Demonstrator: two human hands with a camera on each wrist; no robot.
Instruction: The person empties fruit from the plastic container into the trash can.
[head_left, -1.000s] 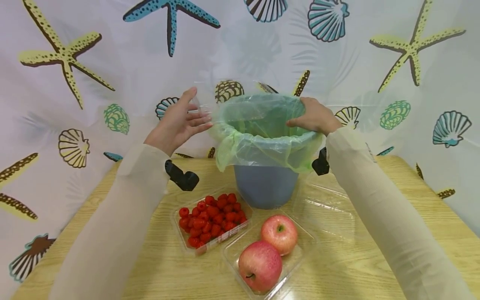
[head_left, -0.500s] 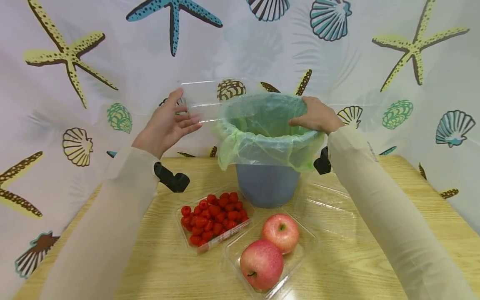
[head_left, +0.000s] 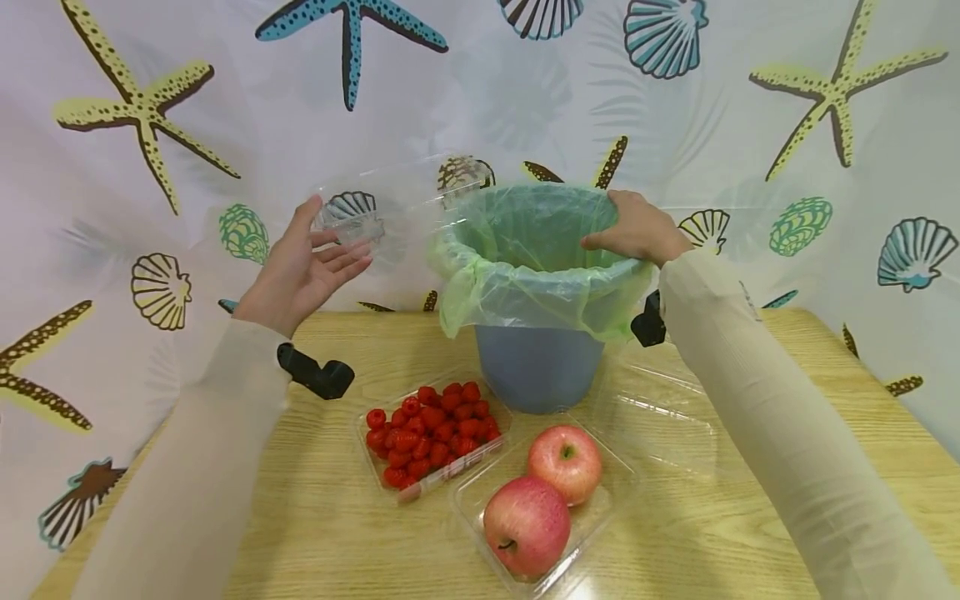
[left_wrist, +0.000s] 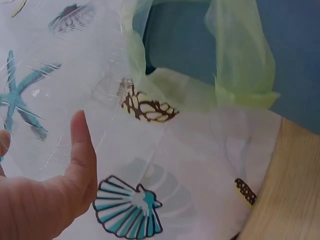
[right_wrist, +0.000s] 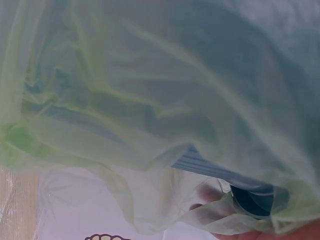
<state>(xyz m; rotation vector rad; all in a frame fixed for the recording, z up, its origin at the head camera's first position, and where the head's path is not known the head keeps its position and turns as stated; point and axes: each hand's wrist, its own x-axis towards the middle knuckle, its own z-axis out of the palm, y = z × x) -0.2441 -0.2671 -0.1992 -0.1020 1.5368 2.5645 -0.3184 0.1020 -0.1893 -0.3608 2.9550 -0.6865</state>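
Note:
A clear plastic container [head_left: 408, 187], hard to make out against the curtain, is held by my left hand [head_left: 296, 271] at its left end, left of the bin. The thumb stands up and the fingers reach under it; the left wrist view shows the hand [left_wrist: 55, 192] and the sheer plastic [left_wrist: 75, 100]. My right hand [head_left: 641, 229] grips the right rim of the blue bin [head_left: 540, 371], thumb inside. A pale green bag [head_left: 532, 296] lines the bin and folds over its rim. In the right wrist view the bag hides most of the hand [right_wrist: 295, 232].
Before the bin stand a clear tray of raspberries [head_left: 427, 433] and another tray with two apples, one nearer [head_left: 527, 527], one farther [head_left: 564, 465]. Another clear plastic piece [head_left: 667, 417] lies at right on the wooden table [head_left: 375, 550]. A patterned curtain [head_left: 510, 100] hangs behind.
My left hand has moved left and slightly down with the clear plastic container, away from over the bin. The right hand stays on the rim.

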